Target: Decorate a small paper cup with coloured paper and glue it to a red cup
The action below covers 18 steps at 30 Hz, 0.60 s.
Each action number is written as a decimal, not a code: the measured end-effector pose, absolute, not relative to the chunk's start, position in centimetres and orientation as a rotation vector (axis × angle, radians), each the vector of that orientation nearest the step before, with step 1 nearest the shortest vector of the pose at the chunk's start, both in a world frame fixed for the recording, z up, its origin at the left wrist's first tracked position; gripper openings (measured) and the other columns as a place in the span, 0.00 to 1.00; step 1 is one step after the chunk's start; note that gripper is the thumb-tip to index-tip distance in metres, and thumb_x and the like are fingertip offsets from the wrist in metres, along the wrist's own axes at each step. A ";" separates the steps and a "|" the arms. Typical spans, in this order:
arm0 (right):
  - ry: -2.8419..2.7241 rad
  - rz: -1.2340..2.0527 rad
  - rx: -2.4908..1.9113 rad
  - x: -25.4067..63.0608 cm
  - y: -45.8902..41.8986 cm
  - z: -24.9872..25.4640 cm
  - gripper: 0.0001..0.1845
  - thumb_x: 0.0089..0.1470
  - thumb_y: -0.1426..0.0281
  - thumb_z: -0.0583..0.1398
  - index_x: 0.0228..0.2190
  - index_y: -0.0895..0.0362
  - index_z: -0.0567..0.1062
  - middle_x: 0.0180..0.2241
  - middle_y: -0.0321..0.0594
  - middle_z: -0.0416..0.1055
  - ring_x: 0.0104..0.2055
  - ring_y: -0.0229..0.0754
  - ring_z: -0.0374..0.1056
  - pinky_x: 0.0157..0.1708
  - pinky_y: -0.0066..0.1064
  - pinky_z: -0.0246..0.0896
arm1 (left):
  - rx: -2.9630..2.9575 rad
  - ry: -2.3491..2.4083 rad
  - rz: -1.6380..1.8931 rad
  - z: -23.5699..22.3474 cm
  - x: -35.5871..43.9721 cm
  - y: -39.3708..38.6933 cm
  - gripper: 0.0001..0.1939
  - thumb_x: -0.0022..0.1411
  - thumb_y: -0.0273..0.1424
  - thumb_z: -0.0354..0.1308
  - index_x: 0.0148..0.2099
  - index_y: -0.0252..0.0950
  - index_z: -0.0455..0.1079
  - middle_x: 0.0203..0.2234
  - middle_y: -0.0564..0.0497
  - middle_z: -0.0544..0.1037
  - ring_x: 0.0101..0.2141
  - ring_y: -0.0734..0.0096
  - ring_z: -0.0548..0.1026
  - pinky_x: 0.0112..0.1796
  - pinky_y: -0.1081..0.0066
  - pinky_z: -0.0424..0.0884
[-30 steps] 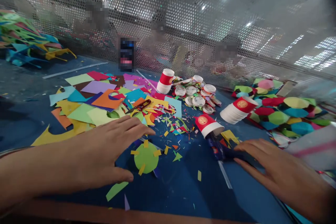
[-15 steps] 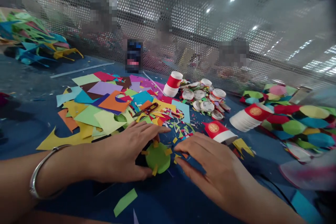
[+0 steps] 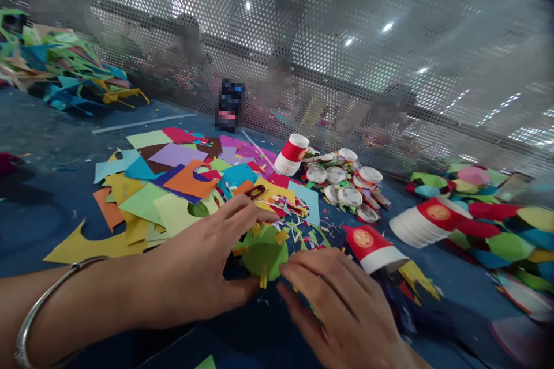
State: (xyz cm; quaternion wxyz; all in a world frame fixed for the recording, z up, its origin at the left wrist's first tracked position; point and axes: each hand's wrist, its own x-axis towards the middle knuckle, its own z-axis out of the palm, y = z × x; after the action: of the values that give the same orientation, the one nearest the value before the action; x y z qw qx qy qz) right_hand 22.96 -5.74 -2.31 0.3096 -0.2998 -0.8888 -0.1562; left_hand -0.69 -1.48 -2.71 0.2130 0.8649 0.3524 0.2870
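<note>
A green paper disc (image 3: 263,253) with small yellow tabs round its edge is tilted up off the blue table (image 3: 47,207). My left hand (image 3: 203,265) cups its left side, thumb underneath and fingers over the top. My right hand (image 3: 341,305) touches its lower right edge with the fingertips, fingers curved. Both hands close on the disc.
Loose coloured paper sheets (image 3: 173,184) and scissors (image 3: 255,191) lie beyond my left hand. A red-and-white paper cup (image 3: 371,248) lies on its side to the right, a cup stack (image 3: 422,220) beyond, cup lids (image 3: 346,184), finished coloured discs (image 3: 497,225), perforated screen (image 3: 346,69) behind.
My right hand came across from the far right to the green disc. Both hands have lifted and tilted the disc, and the view shifted left and down.
</note>
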 end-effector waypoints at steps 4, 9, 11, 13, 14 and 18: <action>-2.347 -0.457 -0.822 22.7 -5.8 -2.3 0.08 0.59 0.76 0.63 0.42 0.59 0.77 0.36 0.43 0.80 0.34 0.44 0.74 0.36 0.37 0.72 | 2.381 0.978 0.827 -2.8 -0.3 -1.6 0.33 0.55 0.30 0.63 0.62 0.43 0.59 0.60 0.45 0.67 0.63 0.53 0.63 0.57 0.59 0.71; -2.315 -0.510 -0.814 22.4 -6.1 -2.5 0.06 0.59 0.73 0.64 0.41 0.57 0.77 0.35 0.42 0.81 0.33 0.45 0.75 0.34 0.38 0.74 | 2.343 0.993 0.853 -3.1 -0.1 -1.6 0.31 0.55 0.30 0.65 0.60 0.43 0.60 0.58 0.46 0.68 0.62 0.54 0.65 0.57 0.58 0.71; -2.319 -0.494 -0.802 22.3 -6.2 -2.5 0.06 0.59 0.74 0.64 0.40 0.57 0.77 0.35 0.42 0.81 0.33 0.45 0.75 0.34 0.38 0.74 | 2.340 0.988 0.859 -3.3 -0.2 -1.7 0.30 0.55 0.31 0.66 0.59 0.43 0.61 0.58 0.46 0.68 0.61 0.53 0.65 0.57 0.58 0.71; -2.340 -0.450 -0.781 22.2 -6.3 -2.5 0.07 0.59 0.75 0.63 0.41 0.57 0.77 0.35 0.42 0.81 0.33 0.44 0.75 0.34 0.37 0.74 | 2.346 0.981 0.861 -3.4 -0.3 -1.9 0.29 0.54 0.32 0.67 0.57 0.42 0.62 0.57 0.45 0.68 0.61 0.52 0.66 0.55 0.58 0.72; -2.354 -0.429 -0.771 22.1 -6.3 -2.5 0.07 0.59 0.76 0.63 0.41 0.57 0.77 0.35 0.42 0.81 0.33 0.44 0.75 0.34 0.36 0.74 | 2.349 0.975 0.859 -3.4 -0.3 -2.0 0.29 0.54 0.32 0.67 0.56 0.42 0.62 0.57 0.46 0.68 0.60 0.52 0.67 0.55 0.58 0.73; -2.357 -0.380 -0.728 22.0 -6.4 -2.7 0.07 0.61 0.77 0.62 0.41 0.58 0.78 0.34 0.43 0.81 0.33 0.42 0.75 0.34 0.35 0.73 | 2.329 0.962 0.850 -3.4 -0.4 -2.2 0.29 0.54 0.30 0.67 0.56 0.43 0.61 0.55 0.47 0.69 0.58 0.56 0.68 0.55 0.59 0.72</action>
State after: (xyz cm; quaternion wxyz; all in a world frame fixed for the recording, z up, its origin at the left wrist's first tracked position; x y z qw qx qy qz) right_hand 21.97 -6.37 -2.69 0.3174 -0.2766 -0.8955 -0.1442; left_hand -0.41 -2.24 -3.36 0.2385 0.8505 0.3514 0.3103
